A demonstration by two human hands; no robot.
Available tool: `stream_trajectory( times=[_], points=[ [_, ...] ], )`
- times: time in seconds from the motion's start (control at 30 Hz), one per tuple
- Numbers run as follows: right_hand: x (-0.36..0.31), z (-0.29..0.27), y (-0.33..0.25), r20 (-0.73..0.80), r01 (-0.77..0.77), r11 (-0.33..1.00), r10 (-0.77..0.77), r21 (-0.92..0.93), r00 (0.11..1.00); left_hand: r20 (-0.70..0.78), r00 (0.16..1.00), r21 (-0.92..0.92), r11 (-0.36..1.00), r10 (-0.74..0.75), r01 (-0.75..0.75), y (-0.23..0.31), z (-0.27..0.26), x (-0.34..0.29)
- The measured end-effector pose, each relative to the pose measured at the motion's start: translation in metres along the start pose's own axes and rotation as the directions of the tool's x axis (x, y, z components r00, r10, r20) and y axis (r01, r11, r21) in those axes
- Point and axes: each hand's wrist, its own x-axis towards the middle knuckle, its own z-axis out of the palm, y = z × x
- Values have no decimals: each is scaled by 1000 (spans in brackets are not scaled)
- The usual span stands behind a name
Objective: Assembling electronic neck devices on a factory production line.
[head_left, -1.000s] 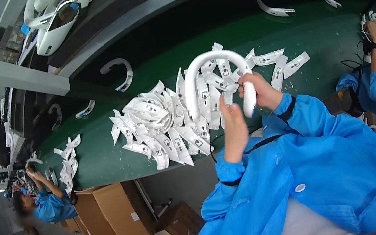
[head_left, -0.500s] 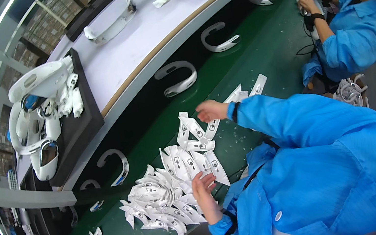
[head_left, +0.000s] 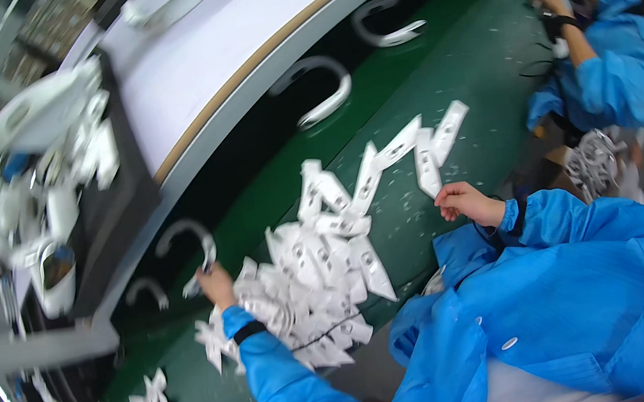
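We are gripping a white arc (head_left: 186,245) in left-hand (head_left: 215,285) fingers at the belt's (head_left: 483,46) far edge, while the right hand (head_left: 465,201), fingers curled empty, is hovering beside the parts pile (head_left: 314,279).

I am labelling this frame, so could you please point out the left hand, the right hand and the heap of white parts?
left hand (head_left: 217,283), head view, back of hand.
right hand (head_left: 465,201), head view, knuckles.
heap of white parts (head_left: 317,274), head view, middle.

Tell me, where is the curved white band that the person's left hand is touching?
In the head view, the curved white band lies at centre-left on the dark strip beside the green belt, just above the left hand and left of the pile of white parts.
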Motion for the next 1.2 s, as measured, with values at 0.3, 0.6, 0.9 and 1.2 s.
stream_trajectory(
  times=[0.3, 0.6, 0.9, 1.2],
  points=[
    [-111, -120, 63, -747, -3, 991, 105, 137, 656, 262, 956, 619, 738, 130, -270, -13, 40, 62],
    [-149, -112, 84, -758, -9, 931, 303, 365, 578, 340, 830, 598, 579, 443, -554, -36, 44, 78],
    [-49, -40, -9, -366, 162, 973, -91, 167, 926, 280, 908, -482, 864, 312, -148, 131, -33, 3],
    [-32, 122, -108, 373, 426, 895, -444, 134, 815, 676, 696, -733, 119, 243, 670, 215, -46, -214]
  ],
)
